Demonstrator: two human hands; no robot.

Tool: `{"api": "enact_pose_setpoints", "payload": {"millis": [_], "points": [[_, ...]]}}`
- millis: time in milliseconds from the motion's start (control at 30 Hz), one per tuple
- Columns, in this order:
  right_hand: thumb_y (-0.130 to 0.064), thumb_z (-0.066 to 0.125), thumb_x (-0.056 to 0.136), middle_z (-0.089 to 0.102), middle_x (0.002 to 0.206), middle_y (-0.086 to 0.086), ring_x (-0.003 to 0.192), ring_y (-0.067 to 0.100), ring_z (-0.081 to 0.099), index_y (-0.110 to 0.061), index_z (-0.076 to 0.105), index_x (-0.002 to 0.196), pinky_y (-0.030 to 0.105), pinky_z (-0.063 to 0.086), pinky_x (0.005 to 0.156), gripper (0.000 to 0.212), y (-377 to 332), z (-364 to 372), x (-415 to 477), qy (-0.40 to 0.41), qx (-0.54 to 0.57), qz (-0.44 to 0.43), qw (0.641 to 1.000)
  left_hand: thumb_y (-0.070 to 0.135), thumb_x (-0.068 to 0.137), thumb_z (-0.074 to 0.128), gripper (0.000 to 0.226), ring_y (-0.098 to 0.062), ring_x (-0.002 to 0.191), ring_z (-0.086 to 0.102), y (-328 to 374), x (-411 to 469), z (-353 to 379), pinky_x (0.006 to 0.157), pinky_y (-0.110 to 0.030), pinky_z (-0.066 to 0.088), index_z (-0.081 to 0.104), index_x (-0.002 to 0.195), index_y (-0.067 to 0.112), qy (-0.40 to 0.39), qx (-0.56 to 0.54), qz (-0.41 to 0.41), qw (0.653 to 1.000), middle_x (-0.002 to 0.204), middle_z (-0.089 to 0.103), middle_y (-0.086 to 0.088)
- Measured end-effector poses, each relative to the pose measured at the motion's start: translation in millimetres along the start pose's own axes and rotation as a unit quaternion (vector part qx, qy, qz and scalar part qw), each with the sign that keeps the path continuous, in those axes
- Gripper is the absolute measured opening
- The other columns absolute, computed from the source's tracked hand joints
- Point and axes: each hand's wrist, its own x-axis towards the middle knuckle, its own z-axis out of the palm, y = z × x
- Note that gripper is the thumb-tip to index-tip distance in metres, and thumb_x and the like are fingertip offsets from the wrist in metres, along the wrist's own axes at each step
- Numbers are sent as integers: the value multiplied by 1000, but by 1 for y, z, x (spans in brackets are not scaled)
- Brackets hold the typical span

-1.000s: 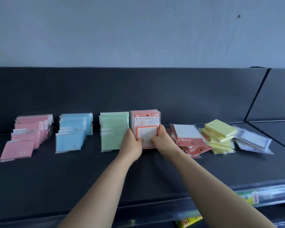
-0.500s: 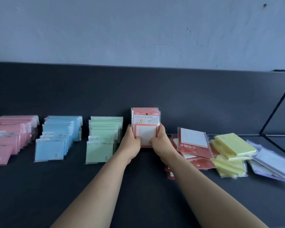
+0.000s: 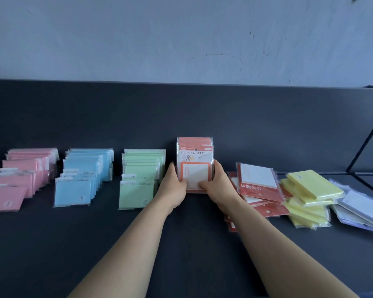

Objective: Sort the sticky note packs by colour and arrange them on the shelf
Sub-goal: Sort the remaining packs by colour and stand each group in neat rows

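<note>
Dark grey shelf [image 3: 52, 244] under a pale wall. Pink [image 3: 19, 179], blue [image 3: 82, 177] and green [image 3: 140, 179] plastic-wrapped sticky note rows stand sorted. Left hand [image 3: 173, 186] and right hand [image 3: 219, 184] clasp the upright red-and-white pack stack [image 3: 194, 163] beside green. Loose red [image 3: 256, 188], yellow [image 3: 308, 198] and lilac [image 3: 362, 205] heaps remain unsorted.

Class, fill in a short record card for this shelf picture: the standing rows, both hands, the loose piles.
Standing rows, left to right: pink packs, blue packs, green packs
Upright red packs: stand right of green
Left hand: grips their left side
Right hand: grips their right side
Loose piles, right: red pile, yellow pile, lilac pile
Surface: dark shelf
</note>
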Motion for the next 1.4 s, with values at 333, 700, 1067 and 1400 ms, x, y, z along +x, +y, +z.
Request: {"api": "enact_pose_setpoints", "payload": {"millis": [333, 700, 1067, 1400], "points": [[2, 64, 80, 59, 121, -8, 111, 12, 57, -29, 39, 131, 27, 52, 86, 65, 5, -4, 8, -31, 11, 6, 999, 10, 96, 44, 58, -15, 125, 48, -2, -1, 2, 103, -30, 40, 24, 149, 23, -13, 22, 17, 1000, 142, 48, 5], [-32, 69, 73, 47, 143, -6, 128, 16, 50, -36, 15, 146, 47, 46, 103, 90, 7, 2, 11, 8, 50, -30, 998, 18, 97, 49, 29, -14, 108, 55, 4, -4, 1, 88, -29, 43, 40, 124, 20, 16, 25, 53, 998, 127, 52, 1], [0, 70, 74, 57, 120, -7, 113, 13, 55, -33, 31, 131, 30, 50, 90, 77, 1, -7, 2, -65, -56, -1, 996, 11, 82, 66, 52, -11, 105, 58, -1, -3, -6, 85, -25, 47, 42, 125, 27, -40, 64, 33, 997, 116, 57, 10], [-8, 74, 79, 58, 121, -6, 113, 16, 55, -21, 43, 132, 26, 45, 88, 62, -4, 2, 14, 15, -73, 9, 997, 14, 94, 56, 46, -23, 116, 55, 7, 7, -3, 89, -30, 44, 40, 136, 16, 30, 115, -1, 993, 132, 55, -2]]}}
